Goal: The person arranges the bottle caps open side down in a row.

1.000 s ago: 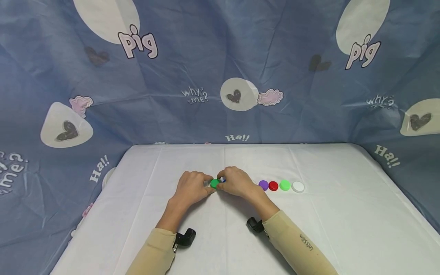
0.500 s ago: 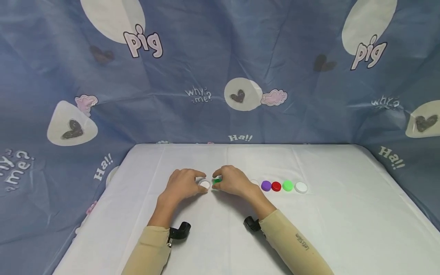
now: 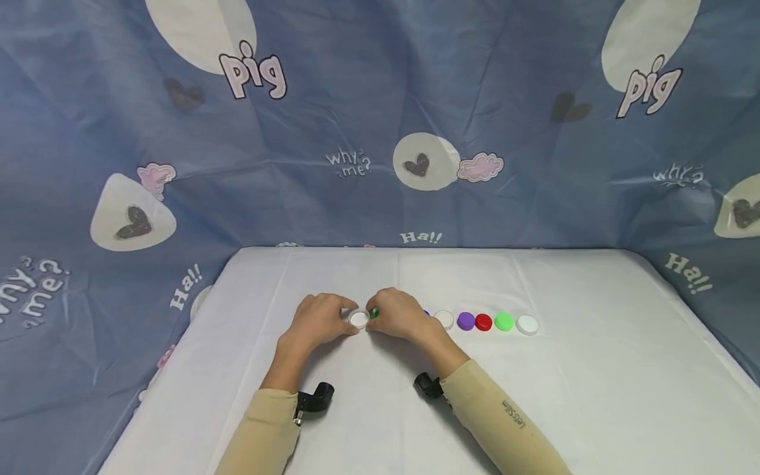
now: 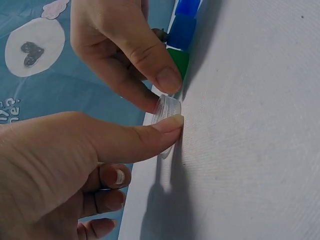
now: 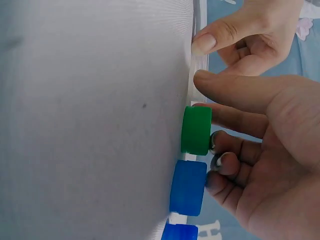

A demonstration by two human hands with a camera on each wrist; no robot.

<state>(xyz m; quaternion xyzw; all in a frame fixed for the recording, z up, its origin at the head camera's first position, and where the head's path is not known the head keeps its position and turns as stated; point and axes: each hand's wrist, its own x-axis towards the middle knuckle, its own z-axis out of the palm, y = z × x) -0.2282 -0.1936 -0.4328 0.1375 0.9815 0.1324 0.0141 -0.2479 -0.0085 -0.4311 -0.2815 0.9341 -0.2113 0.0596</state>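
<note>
A clear, whitish bottle cap (image 3: 359, 319) with a ridged side lies at the left end of a row of caps on the white table. My left hand (image 3: 320, 321) pinches it between thumb and forefinger, the thumb at its near edge. From the other side my right hand (image 3: 399, 315) also grips this cap (image 5: 198, 62) with its thumb and forefinger. Below the right palm stands a green cap (image 5: 196, 130), with a blue cap (image 5: 188, 187) and a darker blue cap (image 5: 180, 232) after it; the head view mostly hides these three.
Rightward the row continues with a white cap (image 3: 444, 320), a purple cap (image 3: 466, 321), a red cap (image 3: 483, 322), a light green cap (image 3: 504, 321) and a larger white cap (image 3: 527, 324). A printed blue cloth (image 3: 332, 198) hangs behind the table (image 3: 594, 382).
The left hand drew back left from beside the green cap, then closed on the clear cap. My right hand moved from the green cap left to the clear cap.
</note>
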